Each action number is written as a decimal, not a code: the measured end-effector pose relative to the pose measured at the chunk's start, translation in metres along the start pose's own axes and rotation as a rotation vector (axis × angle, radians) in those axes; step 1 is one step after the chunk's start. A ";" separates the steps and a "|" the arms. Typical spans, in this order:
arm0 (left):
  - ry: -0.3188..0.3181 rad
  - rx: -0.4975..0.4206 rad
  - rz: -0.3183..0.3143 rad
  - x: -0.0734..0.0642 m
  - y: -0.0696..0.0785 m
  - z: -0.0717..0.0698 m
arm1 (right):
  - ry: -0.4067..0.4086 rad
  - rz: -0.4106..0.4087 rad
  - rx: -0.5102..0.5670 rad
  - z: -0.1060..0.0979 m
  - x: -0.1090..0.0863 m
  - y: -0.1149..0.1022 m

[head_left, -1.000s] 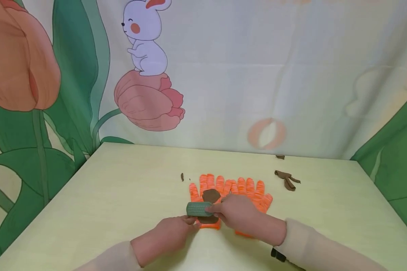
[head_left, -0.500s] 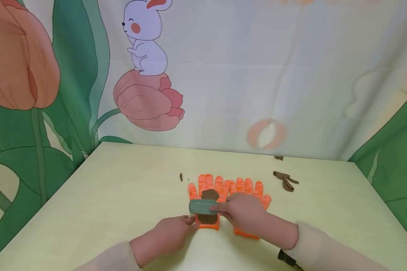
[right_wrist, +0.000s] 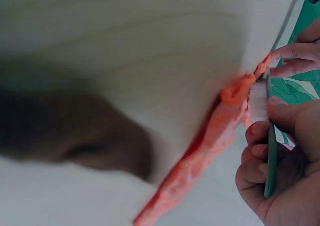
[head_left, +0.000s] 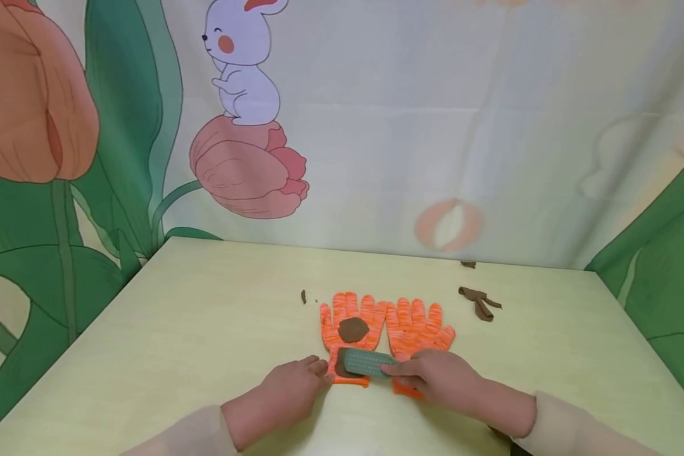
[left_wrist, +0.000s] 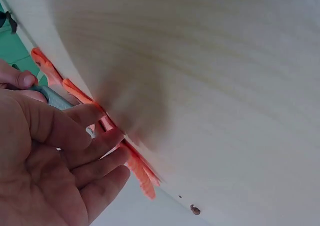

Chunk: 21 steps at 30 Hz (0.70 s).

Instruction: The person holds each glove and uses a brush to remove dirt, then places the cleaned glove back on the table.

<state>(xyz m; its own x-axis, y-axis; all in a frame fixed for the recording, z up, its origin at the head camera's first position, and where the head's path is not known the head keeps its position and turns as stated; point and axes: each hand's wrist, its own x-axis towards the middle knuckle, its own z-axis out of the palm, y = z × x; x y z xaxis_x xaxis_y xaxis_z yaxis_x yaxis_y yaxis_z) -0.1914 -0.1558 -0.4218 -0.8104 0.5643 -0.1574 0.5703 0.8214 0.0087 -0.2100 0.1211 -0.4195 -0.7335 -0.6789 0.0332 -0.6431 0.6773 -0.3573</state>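
Brush [head_left: 366, 363] shifted right | right hand [head_left: 447, 383] grips it | left hand [head_left: 291, 387]: fingers loosely bent, touching orange glove [head_left: 375, 326]

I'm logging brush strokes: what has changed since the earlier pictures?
The right hand, still gripping the green brush, has moved right and slightly nearer. The left hand stayed at the left glove, and the brown scraps lie where they were.
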 end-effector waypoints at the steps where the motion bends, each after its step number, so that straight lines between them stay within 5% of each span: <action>1: 0.020 0.010 0.021 0.000 -0.001 0.000 | -0.014 0.006 0.015 -0.003 -0.002 0.000; 8: 0.038 0.012 0.050 -0.001 -0.005 0.001 | 0.042 0.046 -0.080 -0.027 0.005 -0.012; 11: 0.033 -0.016 0.046 -0.003 -0.006 0.002 | 0.078 0.018 -0.101 -0.021 0.022 -0.018; 15: 0.009 -0.039 0.064 -0.002 -0.005 0.001 | 0.008 -0.006 -0.088 -0.006 0.034 -0.021; 21: -0.077 -0.010 0.014 0.007 -0.004 -0.007 | -0.034 0.011 -0.077 -0.006 0.015 -0.015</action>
<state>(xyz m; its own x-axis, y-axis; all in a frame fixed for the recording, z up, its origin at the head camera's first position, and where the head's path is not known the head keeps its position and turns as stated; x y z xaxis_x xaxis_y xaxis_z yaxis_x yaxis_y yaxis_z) -0.1999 -0.1547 -0.4162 -0.7898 0.5676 -0.2324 0.5794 0.8147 0.0209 -0.2125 0.1028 -0.4086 -0.7338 -0.6793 -0.0025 -0.6506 0.7039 -0.2850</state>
